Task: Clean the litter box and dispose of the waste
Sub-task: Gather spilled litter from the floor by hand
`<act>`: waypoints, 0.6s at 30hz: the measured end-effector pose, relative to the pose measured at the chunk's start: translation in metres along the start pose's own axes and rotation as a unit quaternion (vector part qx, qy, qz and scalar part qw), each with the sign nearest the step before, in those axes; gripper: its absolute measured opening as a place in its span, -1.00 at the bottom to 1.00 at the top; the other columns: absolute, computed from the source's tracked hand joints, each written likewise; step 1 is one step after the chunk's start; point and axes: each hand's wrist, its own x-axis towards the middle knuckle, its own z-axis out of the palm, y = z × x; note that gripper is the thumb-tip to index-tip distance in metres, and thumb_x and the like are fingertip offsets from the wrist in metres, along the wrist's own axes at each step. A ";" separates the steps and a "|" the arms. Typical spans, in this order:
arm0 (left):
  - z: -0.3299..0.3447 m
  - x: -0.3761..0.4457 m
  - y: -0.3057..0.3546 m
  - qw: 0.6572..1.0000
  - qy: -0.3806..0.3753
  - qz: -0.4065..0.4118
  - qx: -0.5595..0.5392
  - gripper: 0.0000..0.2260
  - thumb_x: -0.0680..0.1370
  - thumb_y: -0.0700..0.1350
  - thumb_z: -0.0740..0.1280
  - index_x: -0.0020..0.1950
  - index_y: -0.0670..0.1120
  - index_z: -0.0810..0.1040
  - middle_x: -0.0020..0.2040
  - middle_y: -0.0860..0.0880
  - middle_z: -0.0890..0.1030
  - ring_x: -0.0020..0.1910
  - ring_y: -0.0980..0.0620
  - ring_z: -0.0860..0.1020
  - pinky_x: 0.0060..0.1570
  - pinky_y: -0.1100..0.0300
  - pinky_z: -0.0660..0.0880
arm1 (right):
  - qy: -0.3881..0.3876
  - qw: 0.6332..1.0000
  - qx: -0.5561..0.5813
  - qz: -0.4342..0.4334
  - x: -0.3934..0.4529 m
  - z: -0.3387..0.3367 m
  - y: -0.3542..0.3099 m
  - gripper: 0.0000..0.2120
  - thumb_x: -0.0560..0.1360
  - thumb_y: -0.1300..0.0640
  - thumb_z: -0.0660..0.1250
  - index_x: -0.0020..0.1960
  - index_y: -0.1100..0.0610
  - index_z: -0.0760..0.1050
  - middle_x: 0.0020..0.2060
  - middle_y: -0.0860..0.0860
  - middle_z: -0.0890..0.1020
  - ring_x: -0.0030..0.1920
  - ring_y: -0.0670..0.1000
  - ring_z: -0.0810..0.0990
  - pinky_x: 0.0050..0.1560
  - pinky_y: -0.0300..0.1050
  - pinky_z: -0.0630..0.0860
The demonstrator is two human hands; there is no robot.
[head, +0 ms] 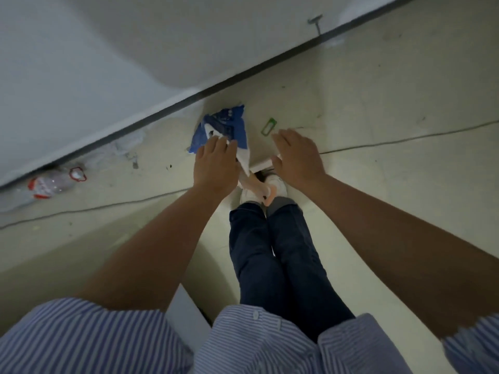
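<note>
step: i judge this as the disposal stage, waste bagged or being bagged down by my feet.
left hand: my left hand [214, 164] is on the blue-and-white bag [225, 128], fingers curled over its top edge; it looks like a grip, though the blur makes that hard to confirm.
right hand: my right hand [295, 155] is spread flat, fingers straight, over a pale box edge [260, 165], holding nothing.
litter box: i can't tell whether that pale edge is the litter box; most of it is hidden.
scoop: a pink-and-white handle [263, 191] hangs below my left hand, near my white shoes [278, 183].
next: gather the bag's mouth with both hands and keep it upright so nothing spills.
floor: crushed plastic bottle [51, 184] lies by the wall, well apart.
</note>
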 end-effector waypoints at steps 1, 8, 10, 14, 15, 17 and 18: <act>-0.006 -0.002 0.009 1.000 -0.007 0.018 0.014 -0.54 0.63 -0.06 0.10 0.50 -0.15 0.11 0.50 -0.11 0.16 0.50 -0.07 0.08 0.43 0.07 0.07 | 0.007 1.000 0.006 0.018 -0.010 -0.004 0.005 -0.54 0.58 0.14 0.12 0.44 0.24 0.20 0.43 0.17 0.27 0.46 0.12 0.20 0.40 0.09 0.19; -0.032 -0.017 0.107 0.972 -0.040 0.192 0.129 -0.52 0.64 -0.06 0.04 0.53 -0.13 0.02 0.54 -0.11 0.05 0.52 -0.08 -0.03 0.47 0.04 -0.03 | 0.069 0.968 0.101 0.219 -0.119 -0.015 0.068 -0.44 0.56 -0.06 -0.10 0.49 0.19 0.12 0.49 0.12 0.17 0.52 0.11 0.06 0.48 0.08 0.03; -0.030 -0.026 0.137 0.952 -0.051 0.242 0.182 -0.52 0.65 -0.04 0.00 0.54 -0.11 -0.03 0.55 -0.10 0.00 0.53 -0.08 -0.06 0.47 0.03 -0.05 | 0.067 0.952 0.116 0.274 -0.154 -0.009 0.088 -0.50 0.62 -0.01 -0.05 0.51 0.13 0.01 0.53 0.06 0.04 0.53 0.05 -0.05 0.50 0.02 -0.08; -0.016 -0.054 0.201 0.900 -0.070 0.329 0.276 -0.52 0.66 0.01 -0.05 0.55 -0.03 -0.11 0.55 -0.04 -0.13 0.53 -0.06 -0.17 0.47 0.01 -0.14 | 0.093 0.907 0.170 0.374 -0.231 0.020 0.114 -0.50 0.63 0.00 -0.05 0.52 0.10 -0.04 0.53 0.04 -0.01 0.54 0.05 -0.11 0.51 0.01 -0.12; -0.010 -0.062 0.218 0.883 -0.068 0.353 0.302 -0.52 0.66 0.02 -0.06 0.55 -0.01 -0.12 0.55 -0.02 -0.15 0.52 -0.06 -0.19 0.47 0.01 -0.15 | 0.102 0.892 0.190 0.397 -0.252 0.031 0.119 -0.49 0.62 -0.01 -0.05 0.52 0.09 -0.04 0.53 0.04 -0.02 0.54 0.05 -0.11 0.51 0.01 -0.12; 0.007 -0.084 0.254 0.844 -0.061 0.401 0.350 -0.52 0.66 0.05 -0.07 0.54 0.02 -0.13 0.55 -0.01 -0.19 0.52 -0.06 -0.22 0.47 0.00 -0.18 | 0.122 0.858 0.232 0.442 -0.297 0.055 0.128 -0.48 0.62 -0.02 -0.04 0.52 0.09 -0.06 0.53 0.06 -0.03 0.54 0.06 -0.11 0.51 0.00 -0.12; 0.017 -0.096 0.273 0.824 -0.058 0.425 0.370 -0.52 0.66 0.06 -0.08 0.54 0.02 -0.13 0.55 -0.01 -0.20 0.52 -0.06 -0.23 0.47 -0.01 -0.19 | 0.132 0.839 0.255 0.462 -0.321 0.070 0.131 -0.47 0.62 -0.03 -0.04 0.53 0.09 -0.08 0.53 0.07 -0.04 0.54 0.07 -0.11 0.51 -0.01 -0.12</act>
